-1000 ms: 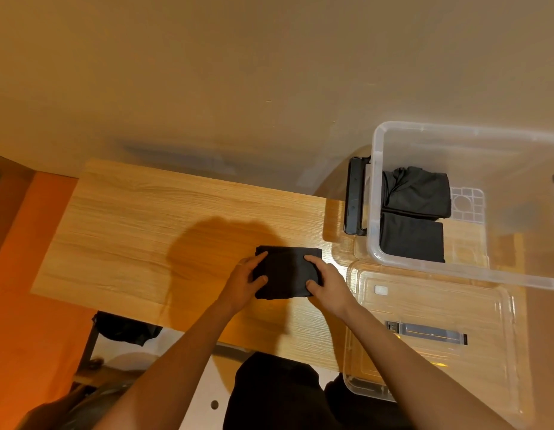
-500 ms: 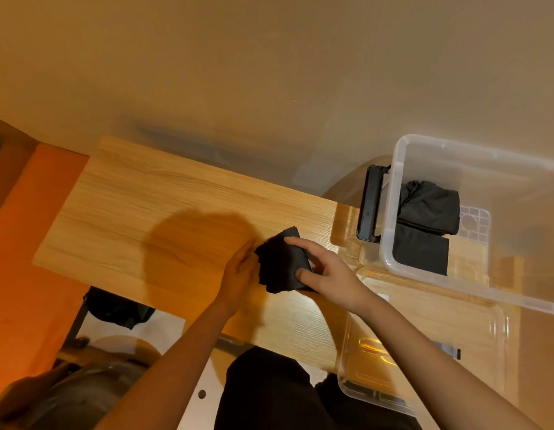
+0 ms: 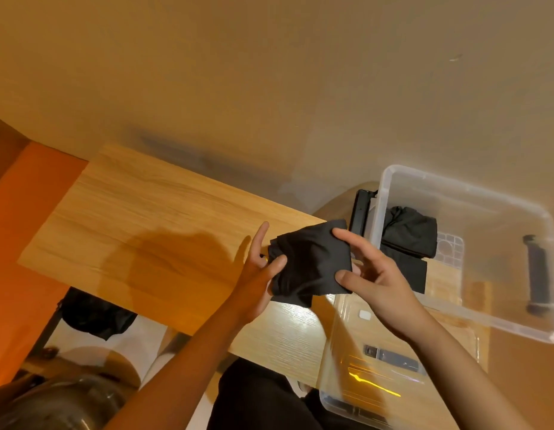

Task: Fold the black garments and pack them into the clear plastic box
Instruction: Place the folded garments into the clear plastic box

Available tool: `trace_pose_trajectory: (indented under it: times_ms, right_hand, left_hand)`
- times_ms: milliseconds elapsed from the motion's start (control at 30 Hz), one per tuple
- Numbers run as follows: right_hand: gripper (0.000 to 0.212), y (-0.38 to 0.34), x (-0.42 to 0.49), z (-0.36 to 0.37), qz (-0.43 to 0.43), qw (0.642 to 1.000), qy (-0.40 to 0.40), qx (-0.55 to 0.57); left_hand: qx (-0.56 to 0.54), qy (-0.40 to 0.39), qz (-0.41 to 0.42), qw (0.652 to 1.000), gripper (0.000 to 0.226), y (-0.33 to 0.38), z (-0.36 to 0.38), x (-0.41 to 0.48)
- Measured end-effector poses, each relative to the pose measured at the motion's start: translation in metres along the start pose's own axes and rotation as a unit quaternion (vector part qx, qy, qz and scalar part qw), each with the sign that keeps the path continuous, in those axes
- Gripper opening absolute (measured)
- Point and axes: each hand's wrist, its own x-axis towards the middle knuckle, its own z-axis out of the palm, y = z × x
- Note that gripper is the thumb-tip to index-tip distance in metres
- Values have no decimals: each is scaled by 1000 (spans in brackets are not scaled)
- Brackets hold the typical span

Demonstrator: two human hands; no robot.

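Nearby, the clear lid (image 3: 393, 364) lies flat at the right end of the tabletop (image 3: 151, 231), beneath the right forearm. Above it, the left hand (image 3: 257, 274) pinches the left edge of the folded black garment (image 3: 310, 262) with its thumb, forefinger sticking out straight. The right hand (image 3: 372, 274) grips the right edge, thumb low and fingers curled over the top corner. The bundle hangs between them, lifted off the tabletop, just beside the clear plastic box (image 3: 462, 186). To carry it well, I judge both hands should hold the folds together, clear the box's near wall, and lower the bundle onto bare floor beside the packed garments (image 3: 409, 231) at the box's left end.
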Motion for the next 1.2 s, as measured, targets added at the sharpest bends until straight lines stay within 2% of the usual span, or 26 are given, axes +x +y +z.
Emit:
trace_pose_trajectory:
  times_ms: [67,167,367,433,567,733,900,1000,1200]
  right_hand:
    - [60,-3,-10,-10,2,999,38,12]
    - [61,-4,-22,-22,9,996,85,15]
    - [59,-3,-45,-49,12,991,129,45]
    - [59,-2,-54,-60,8,989,140,49]
    - [59,1,-72,-92,5,986,160,49]
    - [62,6,-89,-151,13,981,191,16]
    - [62,34,-76,-222,47,979,184,-76]
    - [62,63,-52,-253,86,976,154,-124]
    - [64,117,1,-268,182,970,44,-156]
  left_hand:
    - [66,29,49,996,80,5,12,0]
    - [164,48,111,979,68,16,28,-1]
    - [273,-33,124,953,30,31,60,1]
    - [335,-58,128,932,29,31,74,4]
    - [386,-104,120,909,29,30,112,10]
    - [401,-157,56,901,43,19,170,32]
    - [515,-135,57,844,50,-11,228,66]
    - [565,-115,23,817,50,-40,243,87]
    - [590,-56,-41,804,50,-84,230,118]
